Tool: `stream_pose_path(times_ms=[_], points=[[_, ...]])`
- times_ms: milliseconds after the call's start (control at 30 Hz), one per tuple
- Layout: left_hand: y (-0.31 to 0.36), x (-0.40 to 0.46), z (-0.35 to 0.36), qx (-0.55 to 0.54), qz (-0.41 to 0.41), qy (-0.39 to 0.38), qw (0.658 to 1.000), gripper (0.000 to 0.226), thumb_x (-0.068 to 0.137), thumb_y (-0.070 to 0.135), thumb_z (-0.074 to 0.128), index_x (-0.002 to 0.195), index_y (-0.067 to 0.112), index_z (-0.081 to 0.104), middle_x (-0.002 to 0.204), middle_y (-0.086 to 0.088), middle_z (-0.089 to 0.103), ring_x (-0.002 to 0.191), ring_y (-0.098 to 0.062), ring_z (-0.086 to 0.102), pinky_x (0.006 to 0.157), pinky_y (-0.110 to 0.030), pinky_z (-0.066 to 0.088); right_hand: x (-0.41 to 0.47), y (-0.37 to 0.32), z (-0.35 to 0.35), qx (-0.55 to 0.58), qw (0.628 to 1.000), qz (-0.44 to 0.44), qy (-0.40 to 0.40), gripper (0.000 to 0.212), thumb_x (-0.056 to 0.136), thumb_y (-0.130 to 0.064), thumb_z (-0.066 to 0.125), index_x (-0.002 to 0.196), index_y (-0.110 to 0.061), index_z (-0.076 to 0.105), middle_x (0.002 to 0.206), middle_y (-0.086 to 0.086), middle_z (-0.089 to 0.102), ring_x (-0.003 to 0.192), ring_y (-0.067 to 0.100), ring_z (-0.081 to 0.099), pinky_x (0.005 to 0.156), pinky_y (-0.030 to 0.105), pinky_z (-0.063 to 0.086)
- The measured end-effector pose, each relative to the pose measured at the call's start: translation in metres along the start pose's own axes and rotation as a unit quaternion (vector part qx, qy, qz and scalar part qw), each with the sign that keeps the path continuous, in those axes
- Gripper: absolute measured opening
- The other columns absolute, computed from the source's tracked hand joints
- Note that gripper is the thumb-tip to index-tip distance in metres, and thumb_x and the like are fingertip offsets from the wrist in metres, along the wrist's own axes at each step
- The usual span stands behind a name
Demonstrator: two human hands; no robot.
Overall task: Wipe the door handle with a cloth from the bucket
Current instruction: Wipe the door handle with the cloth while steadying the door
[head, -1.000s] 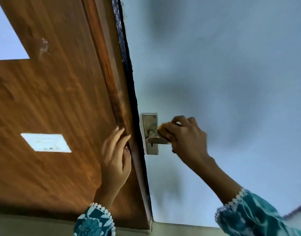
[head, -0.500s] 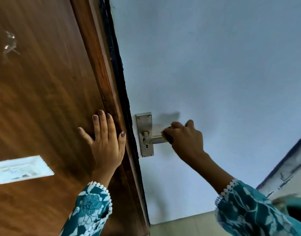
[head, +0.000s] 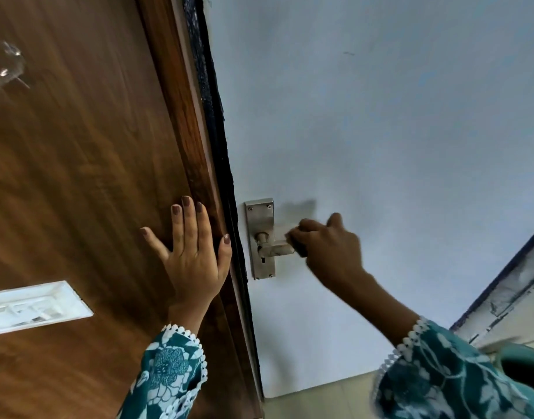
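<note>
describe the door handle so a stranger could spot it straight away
Find the pale blue door right of the brown wood panel. Near its left edge sits a tall steel plate. The door handle is the silver lever jutting rightward into the right hand.

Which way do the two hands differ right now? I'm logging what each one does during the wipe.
The left hand lies flat and open, fingers spread, against the brown wooden surface; the right hand is closed into a fist around the end of the door handle. The left holds nothing; the right has something dark showing under its fingers, probably the cloth. Both reach up from teal floral sleeves with white trim.
</note>
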State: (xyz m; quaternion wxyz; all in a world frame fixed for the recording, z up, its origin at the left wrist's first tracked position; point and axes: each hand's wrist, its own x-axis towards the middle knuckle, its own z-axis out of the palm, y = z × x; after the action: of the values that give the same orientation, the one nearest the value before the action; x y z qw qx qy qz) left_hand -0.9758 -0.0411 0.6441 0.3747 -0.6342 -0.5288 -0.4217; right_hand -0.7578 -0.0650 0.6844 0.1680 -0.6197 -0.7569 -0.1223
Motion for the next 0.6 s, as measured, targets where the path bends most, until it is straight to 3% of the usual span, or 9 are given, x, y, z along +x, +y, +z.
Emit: stream_pose_path(times_ms=[133,267,400,467,600], points=[[0.002,0.0,0.002,0.011,-0.002,0.01,1.0,0.061,0.096,0.035,0.035,0.146,0.003,0.018,0.145,-0.016,0.028,0.146,-0.018,0.0,0.1,-0.07,0.01,-0.004,0.023,-0.006,-0.019,0.999,0.04,-0.009,0.027,0.08,-0.003,0.051,0.084,-0.027,0.061,0.091,-0.009,0.062,0.081,0.022,0.036,0.044,0.02,0.015],[0.003,0.0,0.001,0.008,0.004,0.009,1.0,0.06,0.097,0.036,0.034,0.146,0.004,0.019,0.145,-0.016,0.028,0.146,-0.017,0.0,0.098,-0.071,0.01,0.002,-0.023,0.0,0.005,1.0,-0.004,0.001,0.028,0.082,-0.006,0.053,0.094,-0.027,0.066,0.094,-0.008,0.064,0.097,0.031,0.047,0.045,0.022,0.018],[0.003,-0.001,0.0,0.006,0.005,-0.003,1.0,0.058,0.099,0.038,0.031,0.143,0.002,0.024,0.145,-0.015,0.027,0.146,-0.016,-0.001,0.098,-0.072,0.01,0.001,-0.052,0.003,-0.016,0.999,-0.041,0.023,0.033,0.076,-0.007,0.061,0.103,-0.023,0.069,0.099,-0.007,0.068,0.098,0.032,0.051,0.048,0.021,0.013],[0.002,-0.001,0.0,0.001,0.004,-0.007,1.0,0.058,0.099,0.038,0.032,0.143,0.002,0.025,0.146,-0.015,0.027,0.146,-0.016,-0.001,0.099,-0.071,0.009,-0.001,-0.037,0.005,-0.002,0.999,-0.033,0.03,0.032,0.079,-0.006,0.059,0.103,-0.025,0.069,0.099,-0.007,0.068,0.098,0.032,0.05,0.048,0.023,0.023],[0.001,-0.001,0.0,-0.001,0.002,-0.005,1.0,0.059,0.097,0.037,0.035,0.143,0.001,0.025,0.146,-0.014,0.026,0.146,-0.016,0.0,0.099,-0.071,0.009,-0.007,0.015,0.007,0.008,0.999,0.029,0.026,0.026,0.08,-0.009,0.058,0.091,-0.032,0.065,0.093,-0.012,0.064,0.087,0.025,0.046,0.043,0.019,0.018]])
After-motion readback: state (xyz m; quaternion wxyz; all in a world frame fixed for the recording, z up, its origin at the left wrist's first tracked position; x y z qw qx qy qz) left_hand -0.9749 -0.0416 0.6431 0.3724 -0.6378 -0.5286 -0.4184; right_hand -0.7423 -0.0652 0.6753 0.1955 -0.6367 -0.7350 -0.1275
